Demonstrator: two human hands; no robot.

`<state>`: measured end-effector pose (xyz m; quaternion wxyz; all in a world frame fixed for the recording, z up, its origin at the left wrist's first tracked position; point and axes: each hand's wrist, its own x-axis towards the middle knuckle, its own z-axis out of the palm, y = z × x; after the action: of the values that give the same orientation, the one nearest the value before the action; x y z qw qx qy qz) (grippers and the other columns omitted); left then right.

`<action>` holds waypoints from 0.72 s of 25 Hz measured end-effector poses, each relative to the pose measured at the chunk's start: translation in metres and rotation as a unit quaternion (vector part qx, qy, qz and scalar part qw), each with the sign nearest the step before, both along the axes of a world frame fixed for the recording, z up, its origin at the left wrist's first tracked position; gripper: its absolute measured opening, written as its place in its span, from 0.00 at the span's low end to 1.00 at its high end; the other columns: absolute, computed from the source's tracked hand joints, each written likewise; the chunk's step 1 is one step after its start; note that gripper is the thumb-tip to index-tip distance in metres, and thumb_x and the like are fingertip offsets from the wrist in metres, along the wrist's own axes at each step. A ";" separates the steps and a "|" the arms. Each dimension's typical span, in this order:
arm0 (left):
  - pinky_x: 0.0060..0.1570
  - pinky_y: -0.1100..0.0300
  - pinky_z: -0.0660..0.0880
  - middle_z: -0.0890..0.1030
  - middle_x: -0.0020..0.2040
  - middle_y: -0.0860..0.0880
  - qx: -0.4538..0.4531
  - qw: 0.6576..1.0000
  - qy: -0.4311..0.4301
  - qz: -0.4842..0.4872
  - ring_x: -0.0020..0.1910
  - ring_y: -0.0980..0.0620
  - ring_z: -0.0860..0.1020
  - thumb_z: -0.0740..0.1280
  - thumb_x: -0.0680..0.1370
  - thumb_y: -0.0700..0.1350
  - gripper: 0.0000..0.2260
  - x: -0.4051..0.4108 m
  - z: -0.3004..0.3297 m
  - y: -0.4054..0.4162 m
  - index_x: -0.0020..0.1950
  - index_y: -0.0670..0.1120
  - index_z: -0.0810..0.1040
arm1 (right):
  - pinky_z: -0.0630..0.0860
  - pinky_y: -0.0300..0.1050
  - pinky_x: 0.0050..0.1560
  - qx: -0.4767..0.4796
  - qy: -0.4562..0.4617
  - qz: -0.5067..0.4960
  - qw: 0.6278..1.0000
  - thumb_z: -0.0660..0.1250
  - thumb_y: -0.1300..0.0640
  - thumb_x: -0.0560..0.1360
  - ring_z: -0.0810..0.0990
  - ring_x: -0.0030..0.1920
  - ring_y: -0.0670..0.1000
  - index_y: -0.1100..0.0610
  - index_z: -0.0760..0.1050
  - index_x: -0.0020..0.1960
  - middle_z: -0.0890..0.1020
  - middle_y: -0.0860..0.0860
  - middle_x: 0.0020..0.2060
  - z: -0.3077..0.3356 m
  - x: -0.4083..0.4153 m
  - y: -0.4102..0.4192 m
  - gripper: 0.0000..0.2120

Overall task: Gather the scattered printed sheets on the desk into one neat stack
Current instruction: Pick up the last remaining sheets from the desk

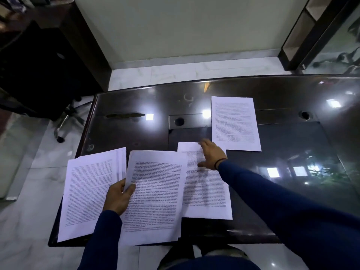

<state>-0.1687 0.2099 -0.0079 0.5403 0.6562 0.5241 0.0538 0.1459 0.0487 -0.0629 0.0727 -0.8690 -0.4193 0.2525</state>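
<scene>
The left hand (118, 197) pinches a printed sheet (155, 195) by its left edge — its grip closed on the paper, beside a fanned stack (87, 193). The right hand (211, 154) lies flat, fingers spread, on another sheet (206, 191); a fourth sheet (234, 122) rests farther back on the dark worktop (292, 145).

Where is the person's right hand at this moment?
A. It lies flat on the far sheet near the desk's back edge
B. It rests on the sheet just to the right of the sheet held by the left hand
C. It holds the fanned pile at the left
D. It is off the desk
B: the right hand rests, fingers spread, on the upper part of the right sheet, beside the sheet held by the left hand.
</scene>
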 end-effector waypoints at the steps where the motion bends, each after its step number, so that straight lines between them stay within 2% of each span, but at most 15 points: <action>1: 0.55 0.52 0.76 0.84 0.49 0.50 -0.005 1.000 -0.001 0.002 0.48 0.49 0.81 0.68 0.80 0.40 0.07 0.000 0.001 0.001 0.57 0.47 0.80 | 0.67 0.54 0.71 -0.027 -0.014 0.024 0.999 0.80 0.44 0.64 0.64 0.74 0.57 0.56 0.59 0.77 0.60 0.53 0.77 -0.003 0.008 0.014 0.49; 2: 0.54 0.52 0.77 0.84 0.48 0.52 -0.007 1.000 -0.006 0.009 0.48 0.50 0.82 0.68 0.80 0.40 0.06 -0.001 0.003 0.001 0.54 0.50 0.81 | 0.66 0.56 0.70 -0.061 -0.025 0.042 0.997 0.81 0.41 0.62 0.62 0.74 0.58 0.55 0.57 0.78 0.60 0.53 0.76 -0.006 0.012 0.026 0.54; 4: 0.51 0.55 0.77 0.84 0.47 0.55 -0.003 1.000 -0.017 0.023 0.47 0.52 0.82 0.68 0.80 0.39 0.08 -0.002 0.011 0.000 0.49 0.53 0.81 | 0.66 0.59 0.67 -0.130 -0.060 0.050 0.988 0.81 0.37 0.58 0.64 0.70 0.59 0.54 0.57 0.76 0.66 0.53 0.71 -0.011 0.016 0.044 0.56; 6: 0.51 0.56 0.76 0.83 0.47 0.55 0.003 0.999 -0.020 0.034 0.47 0.52 0.82 0.68 0.80 0.39 0.07 -0.001 0.017 -0.001 0.51 0.51 0.81 | 0.64 0.59 0.64 -0.167 -0.091 0.052 0.980 0.79 0.36 0.60 0.67 0.68 0.59 0.54 0.62 0.71 0.74 0.53 0.64 -0.009 0.018 0.052 0.48; 7: 0.51 0.56 0.75 0.83 0.47 0.55 0.007 0.999 -0.021 0.037 0.48 0.52 0.82 0.67 0.80 0.39 0.07 -0.002 0.018 0.000 0.53 0.49 0.80 | 0.64 0.58 0.63 -0.158 -0.099 0.051 0.981 0.76 0.37 0.64 0.70 0.66 0.58 0.54 0.66 0.68 0.77 0.53 0.62 -0.007 0.021 0.054 0.40; 9: 0.51 0.56 0.75 0.83 0.48 0.53 0.011 1.000 -0.014 0.017 0.48 0.52 0.81 0.67 0.80 0.40 0.07 0.001 0.021 0.003 0.57 0.47 0.80 | 0.68 0.53 0.60 -0.101 -0.047 0.010 0.994 0.71 0.44 0.73 0.75 0.61 0.58 0.55 0.74 0.61 0.80 0.55 0.59 0.001 0.030 0.055 0.23; 11: 0.51 0.57 0.74 0.83 0.50 0.51 0.016 1.000 0.001 -0.018 0.49 0.53 0.80 0.67 0.80 0.41 0.08 0.010 0.024 0.007 0.59 0.46 0.79 | 0.73 0.49 0.55 0.003 0.056 -0.099 0.994 0.70 0.47 0.75 0.78 0.57 0.59 0.56 0.79 0.58 0.81 0.55 0.57 0.010 0.047 0.047 0.17; 12: 0.49 0.57 0.75 0.83 0.50 0.52 0.017 0.999 0.000 -0.034 0.49 0.54 0.80 0.67 0.80 0.42 0.08 0.017 0.027 0.011 0.59 0.47 0.79 | 0.75 0.48 0.54 0.079 0.122 -0.190 0.971 0.71 0.49 0.75 0.79 0.54 0.58 0.55 0.80 0.58 0.82 0.54 0.55 0.017 0.056 0.039 0.15; 13: 0.46 0.59 0.75 0.82 0.50 0.53 0.019 0.999 -0.008 -0.040 0.48 0.55 0.80 0.67 0.80 0.42 0.07 0.026 0.031 0.013 0.58 0.47 0.79 | 0.77 0.48 0.53 0.178 0.204 -0.291 0.918 0.72 0.51 0.75 0.81 0.51 0.57 0.55 0.80 0.56 0.82 0.53 0.53 0.024 0.061 0.030 0.12; 14: 0.44 0.60 0.75 0.83 0.49 0.53 0.014 0.999 -0.021 -0.038 0.48 0.54 0.80 0.67 0.80 0.42 0.06 0.036 0.034 0.014 0.56 0.47 0.80 | 0.79 0.48 0.49 0.276 0.300 -0.384 0.829 0.72 0.54 0.76 0.82 0.46 0.55 0.55 0.80 0.54 0.83 0.53 0.53 0.031 0.060 0.020 0.09; 15: 0.42 0.60 0.77 0.84 0.49 0.52 -0.002 0.999 -0.043 -0.024 0.47 0.51 0.82 0.67 0.80 0.41 0.05 0.047 0.035 0.015 0.55 0.46 0.81 | 0.80 0.46 0.43 0.337 0.390 -0.452 0.728 0.71 0.57 0.77 0.82 0.42 0.52 0.56 0.79 0.53 0.84 0.54 0.50 0.036 0.054 0.012 0.06; 16: 0.41 0.59 0.79 0.85 0.49 0.48 -0.031 0.997 -0.066 -0.001 0.46 0.48 0.83 0.68 0.80 0.40 0.05 0.059 0.033 0.014 0.54 0.44 0.81 | 0.79 0.43 0.36 0.365 0.452 -0.490 0.649 0.70 0.60 0.77 0.82 0.37 0.49 0.57 0.77 0.52 0.84 0.54 0.46 0.037 0.043 0.004 0.05; 17: 0.41 0.56 0.80 0.86 0.49 0.44 -0.072 0.993 -0.088 0.021 0.45 0.45 0.84 0.68 0.80 0.39 0.05 0.071 0.029 0.013 0.53 0.42 0.82 | 0.78 0.41 0.31 0.373 0.498 -0.498 0.604 0.70 0.63 0.76 0.82 0.32 0.47 0.59 0.77 0.53 0.84 0.53 0.41 0.038 0.031 -0.003 0.06; 18: 0.42 0.53 0.81 0.86 0.50 0.41 -0.117 0.987 -0.107 0.035 0.45 0.43 0.84 0.68 0.79 0.38 0.05 0.084 0.024 0.011 0.54 0.40 0.81 | 0.77 0.40 0.28 0.373 0.534 -0.489 0.580 0.73 0.62 0.74 0.81 0.29 0.47 0.61 0.77 0.54 0.84 0.53 0.37 0.040 0.016 -0.010 0.10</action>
<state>-0.0852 0.2211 0.0163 0.6642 0.5603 0.4881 0.0811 0.1617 0.0388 -0.0234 0.7139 -0.5473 0.1262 0.4182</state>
